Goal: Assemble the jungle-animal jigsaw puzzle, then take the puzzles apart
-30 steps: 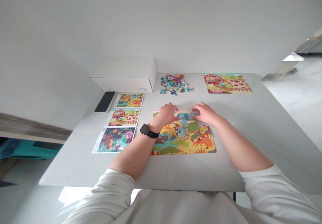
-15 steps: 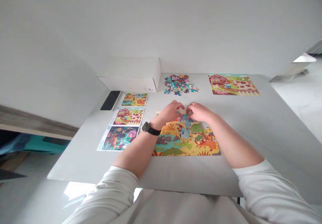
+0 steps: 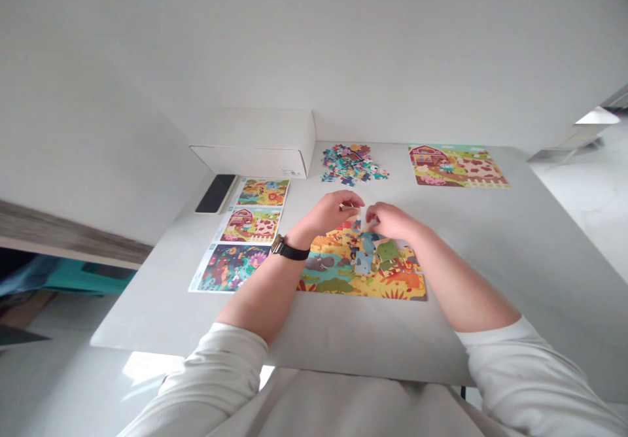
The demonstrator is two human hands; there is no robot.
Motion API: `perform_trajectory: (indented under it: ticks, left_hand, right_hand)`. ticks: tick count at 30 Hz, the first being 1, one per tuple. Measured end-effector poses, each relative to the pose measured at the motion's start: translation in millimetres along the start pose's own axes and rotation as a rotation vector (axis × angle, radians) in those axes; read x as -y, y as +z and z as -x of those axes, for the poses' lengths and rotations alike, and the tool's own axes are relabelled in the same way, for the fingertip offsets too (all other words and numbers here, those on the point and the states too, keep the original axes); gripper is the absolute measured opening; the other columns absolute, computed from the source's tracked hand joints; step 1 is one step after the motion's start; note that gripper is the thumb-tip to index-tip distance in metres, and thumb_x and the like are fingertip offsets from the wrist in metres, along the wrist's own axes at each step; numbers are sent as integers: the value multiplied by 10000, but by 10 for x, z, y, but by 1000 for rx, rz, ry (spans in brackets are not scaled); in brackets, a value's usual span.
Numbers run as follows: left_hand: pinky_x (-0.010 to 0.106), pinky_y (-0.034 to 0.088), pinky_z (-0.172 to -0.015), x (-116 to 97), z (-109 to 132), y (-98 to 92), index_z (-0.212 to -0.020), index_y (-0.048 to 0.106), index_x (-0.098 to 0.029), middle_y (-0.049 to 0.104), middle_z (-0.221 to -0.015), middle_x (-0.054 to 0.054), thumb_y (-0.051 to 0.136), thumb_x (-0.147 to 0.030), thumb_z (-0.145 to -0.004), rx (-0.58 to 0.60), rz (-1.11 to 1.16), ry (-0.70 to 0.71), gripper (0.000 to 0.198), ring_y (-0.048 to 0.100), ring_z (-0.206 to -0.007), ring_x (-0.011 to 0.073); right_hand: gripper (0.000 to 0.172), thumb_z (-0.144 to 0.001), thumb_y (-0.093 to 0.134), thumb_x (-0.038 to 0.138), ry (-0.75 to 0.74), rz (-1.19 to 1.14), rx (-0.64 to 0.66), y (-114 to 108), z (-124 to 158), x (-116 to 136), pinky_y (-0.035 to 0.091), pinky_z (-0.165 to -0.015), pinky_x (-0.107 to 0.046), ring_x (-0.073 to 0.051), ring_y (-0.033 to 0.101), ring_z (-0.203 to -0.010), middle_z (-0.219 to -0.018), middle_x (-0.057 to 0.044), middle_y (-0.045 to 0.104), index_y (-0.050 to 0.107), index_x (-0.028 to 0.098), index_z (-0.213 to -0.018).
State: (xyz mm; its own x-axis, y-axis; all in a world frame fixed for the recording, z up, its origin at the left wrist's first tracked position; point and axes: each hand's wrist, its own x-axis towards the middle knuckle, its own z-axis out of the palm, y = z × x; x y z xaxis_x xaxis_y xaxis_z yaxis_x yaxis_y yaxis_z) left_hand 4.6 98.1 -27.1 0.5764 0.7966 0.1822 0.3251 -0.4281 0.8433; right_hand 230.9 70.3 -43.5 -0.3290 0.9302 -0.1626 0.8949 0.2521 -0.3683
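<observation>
Hands meet above the far edge of the safari puzzle (image 3: 360,273): left hand (image 3: 333,212) and right hand (image 3: 391,222) both pinch one small puzzle piece (image 3: 362,214) between their fingertips, neither nearer than the other. It looks pale and stands roughly upright; its print is too small to read. The unfinished patch lies just below it, towards the person. Farther back on the table (image 3: 515,241) sits a heap of loose pieces (image 3: 353,162).

Hands drew together and rose off the puzzle

A second earlier the left hand (image 3: 330,213) and right hand (image 3: 390,221) lay flat and apart along the far edge of the safari puzzle (image 3: 363,277). They then closed inward and lifted, their fingertips meeting on a pale piece (image 3: 362,214) held just above that edge.
</observation>
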Motion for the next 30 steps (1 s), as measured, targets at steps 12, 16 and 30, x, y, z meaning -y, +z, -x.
perform_trajectory:
  ticks: [12, 16, 30]
  left_hand:
    - [275, 558, -795, -6, -15, 23, -953, 715, -177, 759, -932, 40, 678, -193, -892, -68, 19, -8, 73, 701, -864, 155]
    - [254, 532, -718, -21, -9, -3, -941, 668, -181, 715, -858, 22, 682, -216, -887, -60, 142, -20, 66, 668, -777, 134]
    - [241, 485, -690, 49, -29, -179, -970, 630, -185, 640, -874, -2, 799, -325, -820, 23, 369, -24, 266, 607, -749, 101]
  right_hand:
    - [136, -867, 816, 349, 41, -318, 141, -18, 35, 150, 490, -665, -269, -192, 708, -770, -867, -19, 797, 801, 230, -931]
    - [109, -846, 809, 333, 57, -355, 102, -32, 48, 166, 467, -635, -263, -179, 679, -733, -816, -3, 774, 785, 228, -864]
    - [132, -839, 762, 328, 10, -582, 122, -37, 68, 121, 503, -712, -266, -182, 698, -819, -885, -11, 786, 763, 205, -888]
